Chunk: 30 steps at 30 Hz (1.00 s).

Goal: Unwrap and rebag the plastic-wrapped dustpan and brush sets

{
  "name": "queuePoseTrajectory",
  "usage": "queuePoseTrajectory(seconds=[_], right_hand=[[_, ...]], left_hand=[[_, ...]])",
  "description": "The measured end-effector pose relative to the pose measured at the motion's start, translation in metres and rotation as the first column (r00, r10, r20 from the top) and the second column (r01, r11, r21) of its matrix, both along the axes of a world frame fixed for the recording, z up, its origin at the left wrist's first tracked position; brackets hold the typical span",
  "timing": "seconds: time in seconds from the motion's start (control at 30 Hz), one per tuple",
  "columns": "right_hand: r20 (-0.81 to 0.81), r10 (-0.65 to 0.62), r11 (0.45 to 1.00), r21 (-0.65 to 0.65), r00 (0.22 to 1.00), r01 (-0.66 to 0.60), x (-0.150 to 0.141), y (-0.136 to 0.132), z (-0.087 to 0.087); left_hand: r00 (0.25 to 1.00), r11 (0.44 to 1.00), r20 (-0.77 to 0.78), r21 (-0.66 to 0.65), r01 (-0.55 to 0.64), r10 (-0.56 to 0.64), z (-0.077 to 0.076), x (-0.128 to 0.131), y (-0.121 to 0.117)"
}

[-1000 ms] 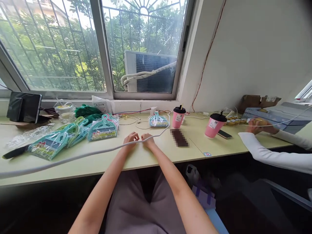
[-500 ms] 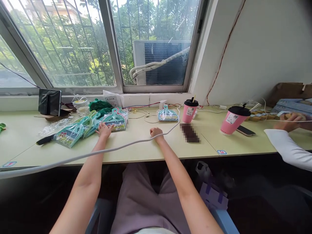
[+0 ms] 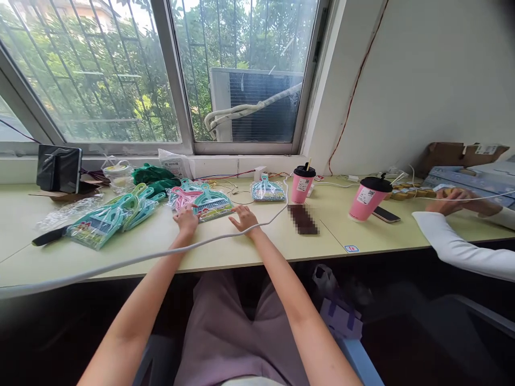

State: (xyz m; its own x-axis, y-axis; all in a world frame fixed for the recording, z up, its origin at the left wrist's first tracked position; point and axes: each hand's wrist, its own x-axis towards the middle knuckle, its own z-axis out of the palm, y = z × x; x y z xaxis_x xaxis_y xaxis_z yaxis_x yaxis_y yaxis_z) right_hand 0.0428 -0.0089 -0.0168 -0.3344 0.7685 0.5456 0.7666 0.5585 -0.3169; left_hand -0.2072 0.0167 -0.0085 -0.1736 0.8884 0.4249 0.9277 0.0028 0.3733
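In front of me lies a teal mini dustpan and brush set (image 3: 213,206) in clear wrap, its long side towards me. My left hand (image 3: 185,219) has its fingers closed on the set's left front corner. At the set's right end is my right hand (image 3: 244,219), thumb and fingers apart, the fingertips close to or touching the wrap. A pink dustpan set (image 3: 185,197) sits just behind and left, partly covered by the teal one. Further left is a pile of wrapped teal and green dustpan sets (image 3: 100,220); another wrapped set (image 3: 266,190) stands at the back.
A white cable (image 3: 156,253) crosses above my forearms. Two pink cups (image 3: 302,186) with black lids, a phone (image 3: 386,214) and a blurred-out dark item (image 3: 304,219) are on the right. Beyond them, another person's hands (image 3: 450,201) work. A black-handled tool (image 3: 50,236) and tablet (image 3: 59,169) are left.
My left hand has shifted right, and the teal set has slid right and turned, showing more of the pink one. My right hand has opened from a fist and moved to the set's end.
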Motion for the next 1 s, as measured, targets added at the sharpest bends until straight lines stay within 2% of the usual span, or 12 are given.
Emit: queuePoseTrajectory(seconds=[0.1,0.2,0.27,0.33,0.4,0.43,0.57,0.73,0.87,1.0], right_hand=[[0.019,-0.039,0.999,-0.01,0.999,0.039,0.004,0.006,-0.002],[0.072,-0.061,0.99,-0.121,0.996,0.069,0.013,0.015,-0.005],[0.09,-0.067,0.987,-0.14,0.994,0.079,0.022,0.019,-0.007],[0.093,-0.069,0.989,-0.121,0.993,0.08,0.033,0.02,-0.01],[0.091,-0.061,0.992,-0.104,0.994,0.071,0.045,0.018,-0.012],[0.09,-0.057,0.993,-0.098,0.994,0.066,0.05,0.017,-0.013],[0.101,-0.089,0.992,-0.084,0.991,0.097,0.061,0.008,-0.013],[0.171,-0.238,0.969,-0.029,0.956,0.246,0.056,0.0,-0.012],[0.2,-0.309,0.95,0.02,0.93,0.311,0.054,-0.001,-0.011],[0.231,-0.334,0.938,-0.013,0.914,0.346,0.054,-0.002,-0.008]], left_hand=[[0.982,0.986,-0.096,-0.06,0.155,-0.16,-0.007,0.047,-0.004],[0.933,0.952,-0.198,0.003,0.306,-0.299,-0.008,0.086,-0.004],[0.866,0.889,-0.232,0.011,0.457,-0.442,-0.009,0.101,-0.003],[0.763,0.785,-0.203,-0.054,0.617,-0.614,-0.009,0.108,-0.002],[0.686,0.703,-0.161,-0.089,0.706,-0.709,-0.01,0.108,-0.005],[0.674,0.689,-0.156,-0.083,0.72,-0.722,-0.011,0.107,-0.007],[0.691,0.706,-0.156,-0.061,0.706,-0.705,-0.006,0.097,-0.018],[0.779,0.785,-0.099,-0.057,0.617,-0.62,0.003,0.09,-0.026],[0.762,0.768,-0.106,-0.012,0.641,-0.638,0.003,0.09,-0.022],[0.766,0.772,-0.101,-0.035,0.634,-0.634,0.002,0.089,-0.019]])
